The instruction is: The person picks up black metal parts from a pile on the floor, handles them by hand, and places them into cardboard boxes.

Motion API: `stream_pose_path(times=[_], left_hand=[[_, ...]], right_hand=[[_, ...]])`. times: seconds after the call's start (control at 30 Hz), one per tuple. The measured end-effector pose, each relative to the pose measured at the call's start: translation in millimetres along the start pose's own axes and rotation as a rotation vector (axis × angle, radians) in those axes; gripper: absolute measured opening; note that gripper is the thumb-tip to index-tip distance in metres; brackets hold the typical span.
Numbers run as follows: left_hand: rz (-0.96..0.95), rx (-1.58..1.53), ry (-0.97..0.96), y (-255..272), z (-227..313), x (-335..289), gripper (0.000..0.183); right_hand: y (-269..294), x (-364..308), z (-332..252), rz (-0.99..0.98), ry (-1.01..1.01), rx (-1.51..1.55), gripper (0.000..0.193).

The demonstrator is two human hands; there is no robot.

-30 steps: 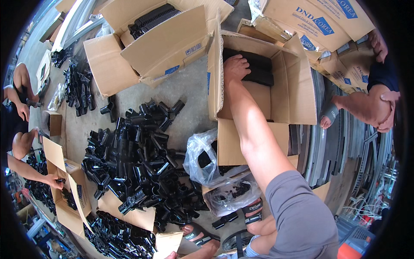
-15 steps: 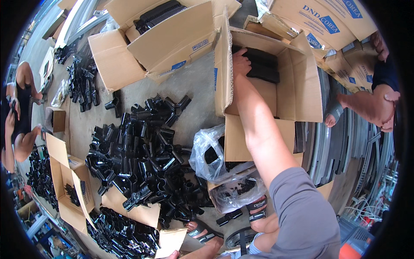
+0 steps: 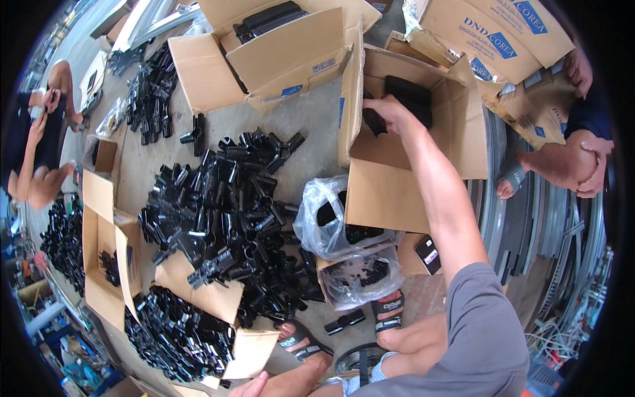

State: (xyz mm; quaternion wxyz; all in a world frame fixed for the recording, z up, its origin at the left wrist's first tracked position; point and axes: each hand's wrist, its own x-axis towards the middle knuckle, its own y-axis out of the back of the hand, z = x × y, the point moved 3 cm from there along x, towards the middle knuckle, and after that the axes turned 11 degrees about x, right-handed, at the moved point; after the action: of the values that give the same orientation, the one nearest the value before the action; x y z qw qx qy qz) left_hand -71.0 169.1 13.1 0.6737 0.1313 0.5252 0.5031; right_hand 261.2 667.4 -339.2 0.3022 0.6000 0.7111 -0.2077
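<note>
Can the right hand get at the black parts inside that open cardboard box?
Probably yes: the right hand is already inside the open cardboard box, touching the black parts. The flaps stand open and nothing covers them.

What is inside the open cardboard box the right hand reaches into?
Black plastic parts lie stacked at the back of the cardboard box; the right hand grips one. The arm and front flap hide the rest of its floor.
</note>
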Motion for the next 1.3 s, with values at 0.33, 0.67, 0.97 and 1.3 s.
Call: stream_pose_path(times=[0.33,0.67,0.97,1.3], left_hand=[[0.169,0.104,-0.204,-41.5,-3.2,-83.8,0.068],[0.290,0.131,-0.233,-56.9,-12.3,-144.7,0.078],[0.267,0.062,-0.314,-73.0,-40.3,-172.1,0.073],[0.224,0.060,-0.322,-69.0,-38.3,-170.3,0.071]], right_hand=[[-22.1,-321.0,-13.4,-0.203,0.298,-0.416,0.093],[-155.1,-485.7,186.8,-0.796,0.170,-1.116,0.088],[-201.8,-438.1,326.4,-0.629,0.974,-1.494,0.079],[-192.6,-425.5,346.9,-0.476,1.197,-1.422,0.057]])
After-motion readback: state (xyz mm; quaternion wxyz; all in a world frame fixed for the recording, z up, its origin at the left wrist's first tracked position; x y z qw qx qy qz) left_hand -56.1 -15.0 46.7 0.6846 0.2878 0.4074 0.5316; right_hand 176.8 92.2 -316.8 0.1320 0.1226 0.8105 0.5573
